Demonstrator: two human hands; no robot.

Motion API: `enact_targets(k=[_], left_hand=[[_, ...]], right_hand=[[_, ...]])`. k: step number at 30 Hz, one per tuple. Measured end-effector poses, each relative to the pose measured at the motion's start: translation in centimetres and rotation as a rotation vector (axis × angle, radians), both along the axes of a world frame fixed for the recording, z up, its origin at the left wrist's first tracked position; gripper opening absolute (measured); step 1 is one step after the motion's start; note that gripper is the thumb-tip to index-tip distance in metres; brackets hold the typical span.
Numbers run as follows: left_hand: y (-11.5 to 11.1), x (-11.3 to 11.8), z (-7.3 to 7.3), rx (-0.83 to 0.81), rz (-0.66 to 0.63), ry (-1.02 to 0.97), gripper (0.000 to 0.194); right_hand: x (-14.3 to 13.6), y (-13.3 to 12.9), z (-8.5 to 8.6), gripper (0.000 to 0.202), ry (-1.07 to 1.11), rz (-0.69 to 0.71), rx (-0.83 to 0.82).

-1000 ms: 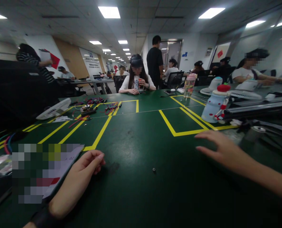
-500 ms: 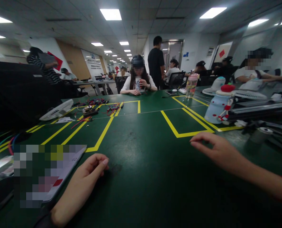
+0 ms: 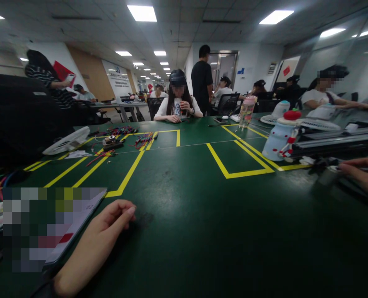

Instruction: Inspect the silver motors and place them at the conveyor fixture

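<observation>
Grey cylinder [image 3: 328,176] with a silvery top stands toward the right side of the dark green table [image 3: 186,248], close to the metal rails [image 3: 329,144]. The right hand [image 3: 365,174] comes in from the right edge, its thumb and forefinger tips at the cylinder's top; whether they touch it or press together cannot be told, and the rest of that hand is partly cut off. The left hand [image 3: 109,225] is low at the left with its fingers curled in and the thumb laid against the forefinger; nothing shows in its grasp. Beside it lies a flat, dark-edged panel [image 3: 86,219], largely pixelated.

Beyond the cylinder, to its left, stands a pale blue bottle [image 3: 273,142] with a red, strawberry-like lid, and farther off a clear bottle [image 3: 246,116] with a pink lid. Yellow tape [image 3: 248,174] marks outlines on the tabletop. At the left are a white fan [image 3: 67,142], bundles of coloured wires [image 3: 145,140] and a large black bag [image 3: 22,116]. Across the table a seated person [image 3: 177,99] in a white top holds one hand raised in front of the chest.
</observation>
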State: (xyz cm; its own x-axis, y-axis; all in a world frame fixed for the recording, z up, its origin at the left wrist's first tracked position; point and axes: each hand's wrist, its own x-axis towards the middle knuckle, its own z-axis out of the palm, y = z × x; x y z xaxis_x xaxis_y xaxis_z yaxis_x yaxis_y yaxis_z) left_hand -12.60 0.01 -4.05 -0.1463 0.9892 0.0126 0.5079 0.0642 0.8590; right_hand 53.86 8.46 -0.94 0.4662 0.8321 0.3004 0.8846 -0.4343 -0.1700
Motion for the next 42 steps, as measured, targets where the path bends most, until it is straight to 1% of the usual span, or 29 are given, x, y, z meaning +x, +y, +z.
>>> enact_targets(k=[3,6,8,10,13,15,17,20,22,25,29,33,36,39,40,42], left_hand=[[0.1,-0.1,0.0,-0.003,-0.003,-0.001,0.026],[0.0,0.0,0.1,-0.006,-0.006,-0.002,0.025],[-0.1,0.1,0.1,-0.008,-0.002,-0.007,0.026],[-0.2,0.1,0.2,-0.010,-0.003,-0.016,0.026],[-0.2,0.0,0.0,-0.011,-0.013,-0.012,0.026],[-0.1,-0.2,-0.3,-0.007,-0.019,0.001,0.027],[0.1,-0.4,-0.5,0.000,-0.024,0.010,0.028],[0.4,-0.7,-0.7,-0.004,-0.040,0.013,0.028],[0.3,-0.7,-0.7,-0.018,-0.048,0.011,0.027],[0.0,-0.5,-0.4,-0.026,-0.055,0.001,0.026],[-0.3,-0.5,-0.1,-0.033,-0.069,-0.011,0.026],[-0.2,-0.6,-0.2,-0.040,-0.070,-0.008,0.026],[-0.1,-0.6,-0.3,-0.042,-0.068,-0.014,0.026],[-0.1,-0.6,-0.4,-0.043,-0.067,-0.022,0.026],[-0.1,-0.6,-0.4,-0.044,-0.066,-0.018,0.027],[-0.1,-0.5,-0.2,-0.049,-0.070,0.008,0.027]], right_hand=[[-1.8,-0.2,1.2,0.056,0.146,-0.084,-0.066],[-2.9,-0.3,1.8,0.055,0.204,-0.084,-0.076],[-3.2,-0.5,1.8,0.055,0.211,-0.076,-0.069],[-3.4,-0.6,1.6,0.059,0.219,-0.094,-0.040],[-3.7,-0.6,1.3,0.067,0.247,-0.157,-0.002],[-3.9,-0.5,1.2,0.061,0.266,-0.200,0.001],[-4.0,-0.3,1.2,0.053,0.275,-0.215,0.005],[-3.7,-0.3,1.0,0.045,0.290,-0.180,0.023],[-3.4,-0.4,0.6,0.046,0.279,-0.134,0.039],[-3.1,-0.6,-0.1,0.058,0.224,-0.070,0.051],[-3.4,-0.5,-1.0,0.074,0.268,-0.062,0.046],[-3.7,-0.1,-1.8,0.078,0.297,-0.004,0.120],[-3.8,0.0,-2.2,0.075,0.261,-0.010,0.125],[-5.2,-0.4,-1.8,0.068,0.158,0.002,0.195],[-6.2,-0.7,-1.6,0.065,0.121,0.039,0.248],[-9.2,-1.3,-1.1,0.057,0.077,0.166,0.394]])
